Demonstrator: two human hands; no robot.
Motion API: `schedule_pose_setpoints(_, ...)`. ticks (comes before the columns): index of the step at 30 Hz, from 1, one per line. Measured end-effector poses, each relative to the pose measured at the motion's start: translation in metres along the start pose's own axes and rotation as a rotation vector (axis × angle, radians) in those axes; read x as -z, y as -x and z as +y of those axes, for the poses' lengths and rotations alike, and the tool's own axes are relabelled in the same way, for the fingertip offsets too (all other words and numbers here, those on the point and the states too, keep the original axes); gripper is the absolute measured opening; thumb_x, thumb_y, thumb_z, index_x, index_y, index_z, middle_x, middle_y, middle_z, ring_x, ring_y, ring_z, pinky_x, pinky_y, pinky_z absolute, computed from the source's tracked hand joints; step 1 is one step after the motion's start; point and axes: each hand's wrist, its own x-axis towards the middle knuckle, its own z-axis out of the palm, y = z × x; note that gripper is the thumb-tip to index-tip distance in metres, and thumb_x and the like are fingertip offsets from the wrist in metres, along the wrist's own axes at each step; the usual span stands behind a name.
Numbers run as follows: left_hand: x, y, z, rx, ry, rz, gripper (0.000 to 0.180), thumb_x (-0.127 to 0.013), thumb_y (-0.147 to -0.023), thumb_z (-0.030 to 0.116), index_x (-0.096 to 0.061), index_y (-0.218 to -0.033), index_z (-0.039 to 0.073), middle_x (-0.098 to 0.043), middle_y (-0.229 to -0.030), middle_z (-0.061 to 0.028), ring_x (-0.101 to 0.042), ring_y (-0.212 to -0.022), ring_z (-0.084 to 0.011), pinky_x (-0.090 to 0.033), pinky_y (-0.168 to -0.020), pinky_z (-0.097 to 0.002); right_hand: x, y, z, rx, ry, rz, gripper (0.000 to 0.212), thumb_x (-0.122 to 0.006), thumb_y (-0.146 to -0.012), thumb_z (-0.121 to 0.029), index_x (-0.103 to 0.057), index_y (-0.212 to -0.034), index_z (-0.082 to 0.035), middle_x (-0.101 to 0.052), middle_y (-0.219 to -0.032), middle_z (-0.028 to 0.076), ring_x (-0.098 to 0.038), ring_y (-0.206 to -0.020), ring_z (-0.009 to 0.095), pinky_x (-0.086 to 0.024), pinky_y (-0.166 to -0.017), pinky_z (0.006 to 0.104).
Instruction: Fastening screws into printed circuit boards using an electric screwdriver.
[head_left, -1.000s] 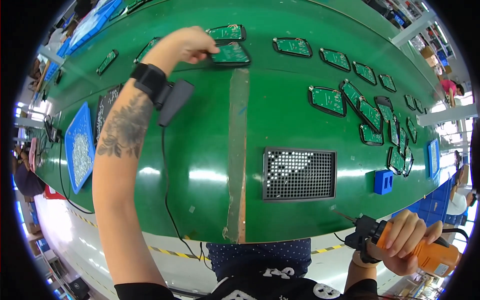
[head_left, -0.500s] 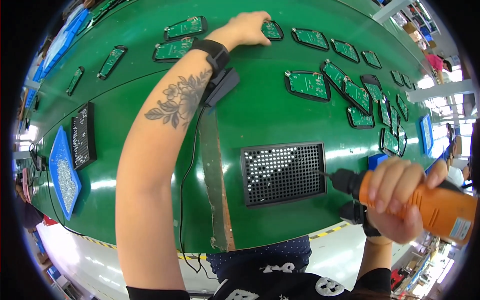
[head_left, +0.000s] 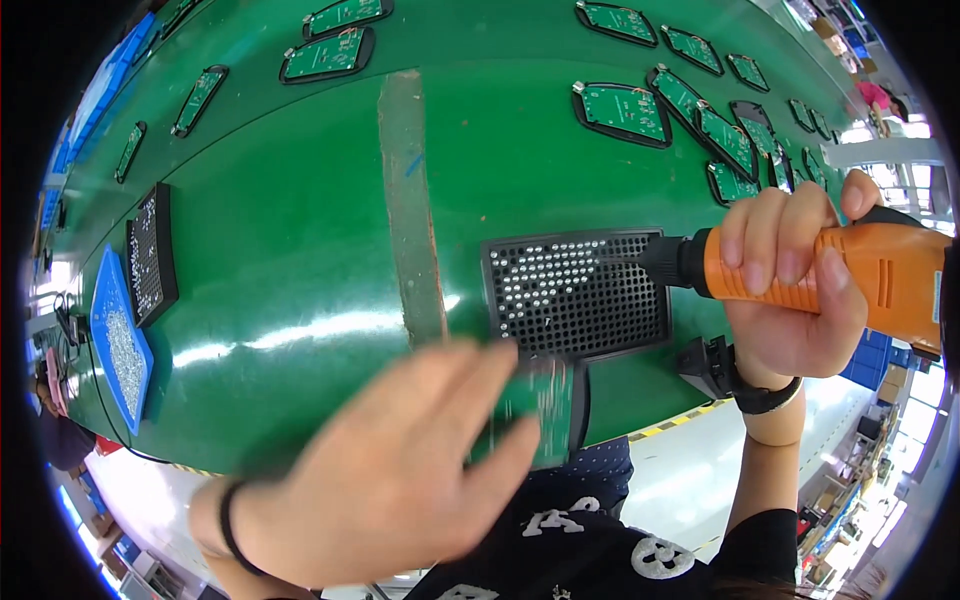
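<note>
My left hand [head_left: 390,470], smeared by motion, grips a green circuit board [head_left: 553,400] set in a black rounded frame, near the table's front edge. Its fingers lie along the board's far side and the thumb is on the near side. My right hand [head_left: 795,280] is wrapped round an orange power screwdriver [head_left: 885,265] with a black chuck. The tool points left, its thin bit over a black perforated tray [head_left: 492,305]. Silvery screws fill many holes in the tray's far left part; the other holes look dark.
Framed circuit boards lie along the far side, such as one board [head_left: 622,112] beyond the tray and an overlapping group [head_left: 725,140] at right. At left are a blue bin [head_left: 101,330] of small silvery parts and another perforated tray [head_left: 168,250]. A worn strip [head_left: 405,200] crosses the green table.
My left hand has come back from the far row of boards with one board, to the near side of the tray. My right hand has raised the screwdriver so its bit is over the tray.
</note>
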Motion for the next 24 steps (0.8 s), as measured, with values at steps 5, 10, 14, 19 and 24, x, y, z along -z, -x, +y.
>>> schedule_pose_setpoints(5,-0.058,0.034,0.022,0.117,0.119,0.024,0.037,-0.071,-0.063,0.017,-0.060,-0.097,0.005,-0.048,-0.113,-0.0218,-0.050,-0.099,-0.0344,-0.046,-0.081,-0.0391,-0.001,0.000,-0.001,-0.019,0.028,0.017,0.024,-0.043,-0.081,-0.015,-0.033,-0.103,-0.012,-0.041,-0.065,0.000,-0.043,-0.056,0.011,-0.037,-0.059,0.0286)
schedule_pose_setpoints(10,-0.095,0.028,0.027,0.251,0.130,0.200,0.037,-0.072,-0.064,0.015,-0.060,-0.097,0.005,-0.047,-0.115,-0.0212,-0.047,-0.101,-0.0344,-0.043,-0.084,-0.0399,0.001,-0.002,0.002,-0.034,0.037,-0.007,0.025,-0.043,-0.080,-0.015,-0.034,-0.103,-0.012,-0.041,-0.065,0.000,-0.043,-0.056,0.010,-0.037,-0.059,0.0280)
schedule_pose_setpoints(14,-0.102,0.025,0.027,0.280,0.169,0.248,0.037,-0.072,-0.064,0.014,-0.060,-0.097,0.005,-0.046,-0.115,-0.0200,-0.046,-0.103,-0.0342,-0.041,-0.084,-0.0410,0.001,-0.001,0.002,-0.040,0.049,0.007,0.025,-0.044,-0.080,-0.015,-0.034,-0.103,-0.012,-0.041,-0.065,0.000,-0.043,-0.055,0.010,-0.037,-0.059,0.0279)
schedule_pose_setpoints(19,-0.104,0.021,0.028,0.295,0.179,0.245,0.033,-0.068,-0.067,0.014,-0.059,-0.096,0.003,-0.047,-0.114,-0.0197,-0.045,-0.103,-0.0328,-0.040,-0.084,-0.0407,0.003,0.000,0.003,0.006,0.078,-0.126,0.027,-0.045,-0.079,-0.016,-0.035,-0.103,-0.012,-0.042,-0.065,0.000,-0.043,-0.055,0.011,-0.038,-0.059,0.0280)
schedule_pose_setpoints(24,-0.106,0.021,0.029,0.324,0.216,0.269,0.037,-0.071,-0.063,0.012,-0.059,-0.098,0.006,-0.048,-0.115,-0.0144,-0.045,-0.103,-0.0329,-0.040,-0.083,-0.0407,0.006,-0.017,0.004,0.016,0.046,-0.485,0.029,-0.044,-0.078,-0.016,-0.035,-0.105,-0.012,-0.043,-0.066,0.000,-0.044,-0.054,0.011,-0.038,-0.059,0.0288)
